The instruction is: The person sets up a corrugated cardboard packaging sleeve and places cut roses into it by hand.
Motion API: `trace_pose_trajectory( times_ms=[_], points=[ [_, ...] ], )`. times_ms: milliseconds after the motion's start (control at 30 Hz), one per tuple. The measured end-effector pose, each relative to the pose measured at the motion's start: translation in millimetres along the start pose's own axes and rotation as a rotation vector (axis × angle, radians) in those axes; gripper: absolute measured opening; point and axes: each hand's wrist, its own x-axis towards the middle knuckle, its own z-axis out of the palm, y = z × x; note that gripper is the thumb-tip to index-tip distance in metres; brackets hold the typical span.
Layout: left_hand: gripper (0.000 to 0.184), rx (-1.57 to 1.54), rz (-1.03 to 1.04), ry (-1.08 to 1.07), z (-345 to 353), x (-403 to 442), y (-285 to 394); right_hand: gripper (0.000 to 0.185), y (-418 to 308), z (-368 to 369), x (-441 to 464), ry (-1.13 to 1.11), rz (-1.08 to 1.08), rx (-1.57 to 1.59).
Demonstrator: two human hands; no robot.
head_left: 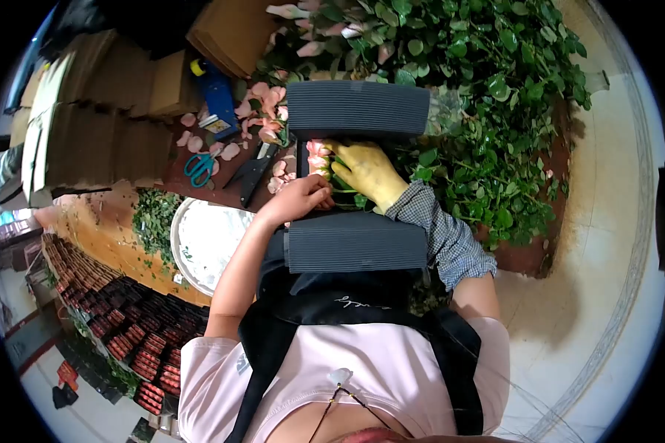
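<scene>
Pink roses (318, 157) lie in a row on a dark corrugated wrapping sheet (358, 109), between its raised far flap and its near flap (357, 244). Their green stems run off to the right. My right hand (371, 174), in a yellow glove with a checked sleeve, is bent over the roses, fingers around the stems just behind the blooms. My bare left hand (303, 198) is at the near-left side of the blooms, its fingers curled together; whatever is between them is hidden.
Leafy rose stems (495, 111) heap up at the right. Loose petals, teal scissors (199, 170), a black stapler-like tool (257, 173) and a blue tool (218, 100) lie left. Cardboard boxes (96, 148) stand beyond. A white tub (208, 244) is below the table edge.
</scene>
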Motion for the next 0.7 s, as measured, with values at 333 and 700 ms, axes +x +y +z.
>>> trace_pose_trajectory(
  times_ms=[333, 700],
  points=[
    [0.03, 0.08, 0.035, 0.154, 0.2, 2.3, 5.2, 0.043, -44.2, -100.4, 4.2, -0.185, -0.202, 0.296],
    [0.03, 0.014, -0.011, 0.087, 3.8, 19.9, -5.0, 0.052, -124.8, -204.1, 232.5, 0.485, -0.52, -0.059]
  ],
)
